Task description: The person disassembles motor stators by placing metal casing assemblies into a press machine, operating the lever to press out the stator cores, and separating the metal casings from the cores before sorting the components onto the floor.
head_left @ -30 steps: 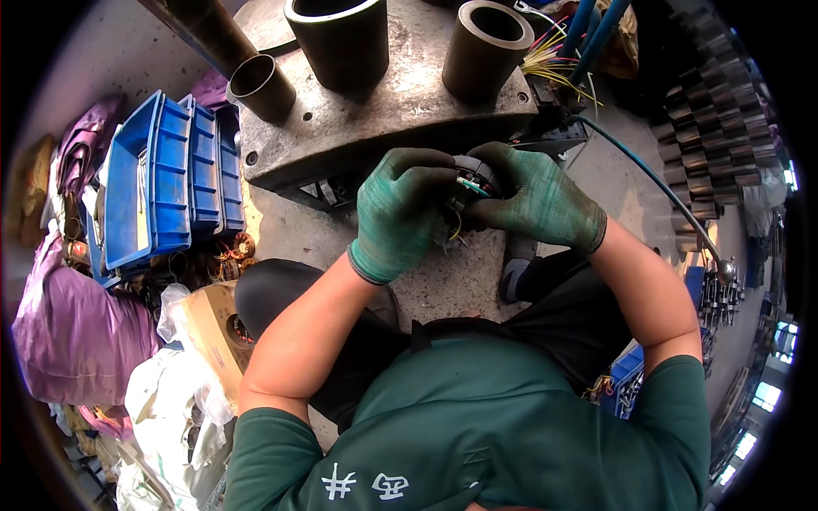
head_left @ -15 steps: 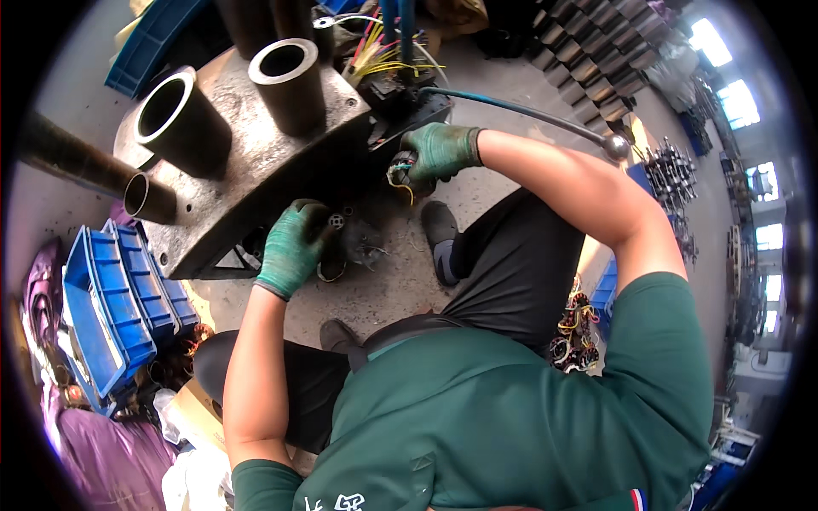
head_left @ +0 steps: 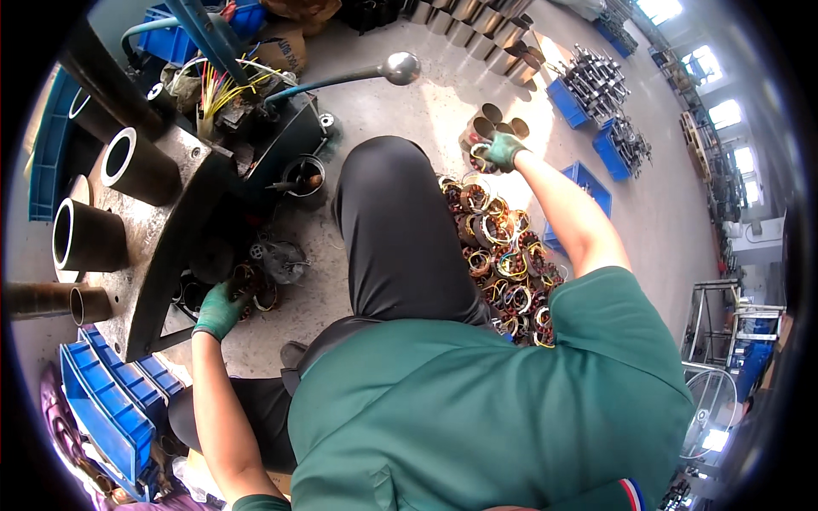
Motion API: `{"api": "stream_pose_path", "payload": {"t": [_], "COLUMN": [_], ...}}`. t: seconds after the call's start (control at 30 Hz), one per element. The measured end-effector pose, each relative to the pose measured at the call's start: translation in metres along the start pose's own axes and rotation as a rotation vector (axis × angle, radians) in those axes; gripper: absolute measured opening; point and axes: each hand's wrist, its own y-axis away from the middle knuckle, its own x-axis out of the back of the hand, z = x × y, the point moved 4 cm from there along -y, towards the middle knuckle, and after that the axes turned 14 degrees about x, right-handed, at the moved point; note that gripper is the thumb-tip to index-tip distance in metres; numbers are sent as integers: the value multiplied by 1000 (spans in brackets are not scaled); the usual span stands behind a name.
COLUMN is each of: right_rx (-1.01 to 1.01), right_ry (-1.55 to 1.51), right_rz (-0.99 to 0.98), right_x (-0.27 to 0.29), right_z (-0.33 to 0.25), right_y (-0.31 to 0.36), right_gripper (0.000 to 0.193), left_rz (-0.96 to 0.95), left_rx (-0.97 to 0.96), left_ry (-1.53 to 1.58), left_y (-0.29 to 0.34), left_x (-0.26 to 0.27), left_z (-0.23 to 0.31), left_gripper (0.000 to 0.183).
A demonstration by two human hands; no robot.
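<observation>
At the lower edge of the heavy metal plate, my left hand [head_left: 221, 310] in a green glove has its fingers curled against a wound motor stator [head_left: 266, 297], partly hidden by the fingers and shadow. My right hand [head_left: 504, 152], gloved too, reaches far out to the right. It is closed on another stator [head_left: 481, 158], a ring with pale and yellowish windings. That stator is beside some short metal cylinders [head_left: 484, 126], above a heap of wound stators [head_left: 503, 247] with coloured wires.
Thick tubes [head_left: 141, 166] stand on the metal plate [head_left: 183, 183]. A ball-ended lever [head_left: 399, 68] sticks out from the machine. Blue bins [head_left: 111, 400] lie at lower left; blue crates of metal parts [head_left: 615, 149] stand at far right. Clear plastic [head_left: 285, 261] lies on the floor.
My view has swung to the right. My right hand has carried its stator from beside the machine to the heap on the right. My left hand remains low by the metal plate.
</observation>
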Motion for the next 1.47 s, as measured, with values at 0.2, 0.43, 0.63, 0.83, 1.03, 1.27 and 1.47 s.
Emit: {"api": "stream_pose_path", "payload": {"t": [0.2, 0.43, 0.63, 0.83, 1.03, 1.27, 1.47], "right_rx": [-497, -705, -923, -897, -727, -323, -532], "right_ry": [-1309, -1276, -747, -882, -787, -782, -1065], "right_rz": [535, 434, 453, 272, 130, -126, -69], "right_x": [-144, -222, -258, -303, -387, -352, -347], "right_z": [27, 62, 74, 87, 132, 65, 121], "right_y": [48, 82, 76, 30, -38, -66, 41], "right_gripper": [39, 44, 61, 54, 49, 47, 50], "left_rz": [-42, -15, -56, -109, -73, -28, 166], "left_rx": [47, 53, 158, 221, 230, 364, 29], "left_ry": [-50, 4, -129, -124, -130, -119, 180], "left_y": [6, -8, 16, 29, 28, 60, 35], "left_x": [-13, -33, -28, -26, -34, -13, 3], "left_z": [-20, -64, -49, -36, -54, -76, -31], "left_gripper": [41, 41, 40, 45, 50, 49, 35]}}
